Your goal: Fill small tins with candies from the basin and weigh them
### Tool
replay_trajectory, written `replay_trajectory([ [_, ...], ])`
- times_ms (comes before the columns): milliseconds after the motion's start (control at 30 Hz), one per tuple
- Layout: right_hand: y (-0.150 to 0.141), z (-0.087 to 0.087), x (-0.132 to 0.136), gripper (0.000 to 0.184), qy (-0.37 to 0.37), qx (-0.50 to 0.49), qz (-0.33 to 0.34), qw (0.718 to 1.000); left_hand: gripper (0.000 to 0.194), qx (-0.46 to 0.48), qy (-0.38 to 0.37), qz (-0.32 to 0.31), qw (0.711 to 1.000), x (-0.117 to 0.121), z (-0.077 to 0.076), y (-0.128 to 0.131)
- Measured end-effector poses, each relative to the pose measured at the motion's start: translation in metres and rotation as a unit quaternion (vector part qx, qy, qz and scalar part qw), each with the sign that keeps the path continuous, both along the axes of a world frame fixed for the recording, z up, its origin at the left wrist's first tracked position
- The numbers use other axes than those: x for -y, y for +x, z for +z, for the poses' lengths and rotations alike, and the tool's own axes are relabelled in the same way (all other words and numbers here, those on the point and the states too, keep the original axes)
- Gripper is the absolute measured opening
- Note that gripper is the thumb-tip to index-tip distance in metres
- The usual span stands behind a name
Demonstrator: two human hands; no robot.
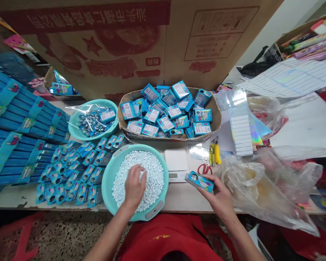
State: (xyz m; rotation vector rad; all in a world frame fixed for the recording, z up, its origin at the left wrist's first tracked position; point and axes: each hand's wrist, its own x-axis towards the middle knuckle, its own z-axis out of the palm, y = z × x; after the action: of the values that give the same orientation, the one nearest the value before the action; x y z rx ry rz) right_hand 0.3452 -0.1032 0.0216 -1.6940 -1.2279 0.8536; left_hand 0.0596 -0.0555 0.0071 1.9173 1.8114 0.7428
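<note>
Small pale white-blue candies (pixel 154 177) fill much of a turquoise basin (pixel 106 181). Over them is my left hand (pixel 135 185), fingers curled down among the candies and thumb bent in; its fingertips are partly hidden. My right hand (pixel 220 197) grips a small blue candy box (pixel 200 182), tilted, with a round opening on its upward face, right of the basin. Between the basin and that box lies a white kitchen scale (pixel 176 161) with a small display. Rows of similar blue boxes (pixel 83 194) with round holes stand left of the basin.
A cardboard tray (pixel 170 137) of printed blue boxes stands behind, before a large carton (pixel 176 40). A smaller turquoise bowl (pixel 72 125) holds shiny round pieces. Red scissors (pixel 204 169), a yellow cutter (pixel 215 154), label sheets (pixel 241 136) and plastic bags (pixel 260 188) lie right.
</note>
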Motion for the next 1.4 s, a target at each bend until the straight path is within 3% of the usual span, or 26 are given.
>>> replay_trajectory([
  [67, 0.013, -0.020, 0.020, 0.037, -0.043, 0.000, -0.045, 0.998, 0.025, 0.000, -0.044, -0.153, 0.987, 0.011, 0.006, 0.038],
  [133, 0.018, -0.040, 0.038, 0.040, -0.070, -0.001, -0.093, 0.993, 0.024, -0.064, -0.133, -0.306, 0.941, 0.017, 0.009, 0.078],
  [233, 0.016, -0.065, 0.058, 0.044, -0.079, -0.002, -0.151, 0.985, 0.031, -0.209, -0.245, -0.402, 0.857, 0.019, 0.001, 0.122],
  [333, 0.011, -0.081, 0.069, 0.044, -0.075, -0.002, -0.170, 0.983, 0.039, -0.280, -0.271, -0.421, 0.819, 0.017, -0.014, 0.138],
  [633, 0.010, -0.087, 0.075, 0.038, -0.067, -0.020, -0.149, 0.986, 0.041, -0.326, -0.233, -0.429, 0.810, 0.014, -0.037, 0.140],
  [867, 0.010, -0.088, 0.074, 0.037, -0.070, -0.012, -0.145, 0.987, 0.042, -0.335, -0.214, -0.426, 0.813, 0.008, -0.034, 0.144],
  [1067, 0.010, -0.088, 0.074, 0.040, -0.080, -0.010, -0.143, 0.986, 0.043, -0.316, -0.220, -0.447, 0.807, 0.019, -0.030, 0.136],
  [1400, 0.010, -0.088, 0.073, 0.041, -0.084, -0.010, -0.149, 0.985, 0.042, -0.323, -0.226, -0.443, 0.805, 0.010, -0.037, 0.140],
])
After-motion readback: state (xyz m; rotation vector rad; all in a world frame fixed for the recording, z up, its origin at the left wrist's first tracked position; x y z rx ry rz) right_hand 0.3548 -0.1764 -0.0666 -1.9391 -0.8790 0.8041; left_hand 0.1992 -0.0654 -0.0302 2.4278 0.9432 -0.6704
